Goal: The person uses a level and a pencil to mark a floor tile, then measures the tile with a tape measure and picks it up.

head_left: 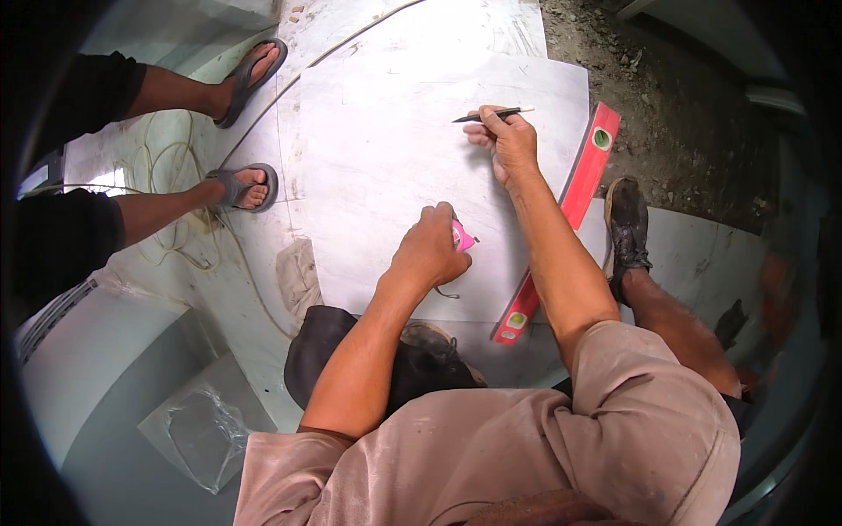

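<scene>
A large white panel [377,158] lies flat on the floor in front of me. Over its near part, my left hand [427,248] is closed around a pink tape measure [462,236], with a small dark strap hanging below. My right hand [510,147] pinches a thin black pencil [488,115] with a white end, raised slightly over the panel's far right portion; its dark tip points left. A red spirit level [588,180] lies slantwise along the panel's right edge. My right forearm crosses over and hides its middle.
At left another person's sandalled feet [250,79] stand beside the panel. Loose pale cables [189,162] coil there, and one long cable [351,39] runs past the far left corner. Rubble and dirt [649,96] cover the far right. A crumpled cloth [298,276] and plastic wrap [206,438] lie nearby.
</scene>
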Available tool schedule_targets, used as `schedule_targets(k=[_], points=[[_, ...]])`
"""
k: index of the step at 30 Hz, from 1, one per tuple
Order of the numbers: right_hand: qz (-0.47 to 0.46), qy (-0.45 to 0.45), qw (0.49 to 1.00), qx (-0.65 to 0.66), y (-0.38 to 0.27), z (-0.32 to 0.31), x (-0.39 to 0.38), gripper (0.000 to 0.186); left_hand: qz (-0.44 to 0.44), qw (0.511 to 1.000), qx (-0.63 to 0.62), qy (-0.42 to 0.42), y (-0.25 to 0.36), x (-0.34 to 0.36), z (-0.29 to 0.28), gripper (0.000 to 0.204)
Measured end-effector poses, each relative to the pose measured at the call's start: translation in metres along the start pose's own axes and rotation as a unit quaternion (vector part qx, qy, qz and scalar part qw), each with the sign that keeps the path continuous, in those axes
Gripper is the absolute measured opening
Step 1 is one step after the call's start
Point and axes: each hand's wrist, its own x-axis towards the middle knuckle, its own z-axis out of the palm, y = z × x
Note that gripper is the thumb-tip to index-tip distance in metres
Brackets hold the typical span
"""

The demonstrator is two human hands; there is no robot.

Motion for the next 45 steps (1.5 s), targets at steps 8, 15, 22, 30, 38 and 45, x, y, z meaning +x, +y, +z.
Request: schedule_targets(k=[8, 15, 22, 30, 38, 45], points=[[0.021, 0.009, 0.969, -0.246, 0.029, -0.022, 0.006, 0.045, 0.023, 0.998, 0.03, -0.046, -0.006, -0.001, 0.004, 0.052], [-0.027, -0.039, 0.942, -0.333, 0.034, -0.028, 0.015, 0.05, 0.027, 0.996, 0.052, -0.064, -0.002, 0.002, 0.005, 0.054], [-0.036, -0.057, 0.938, -0.341, 0.033, -0.029, 0.014, 0.045, 0.029, 0.996, 0.057, -0.064, -0.001, 0.003, 0.005, 0.052], [-0.035, -0.045, 0.943, -0.326, 0.031, -0.026, 0.012, 0.047, 0.06, 0.995, 0.052, -0.064, -0.006, 0.004, 0.006, 0.049], [-0.036, -0.038, 0.95, -0.308, 0.03, -0.024, 0.009, 0.041, 0.041, 0.996, 0.06, -0.06, -0.01, 0.0, 0.007, 0.054], [-0.048, -0.012, 0.961, -0.273, 0.032, -0.021, 0.008, 0.036, 0.034, 0.995, 0.064, -0.066, -0.011, 0.001, 0.007, 0.054]])
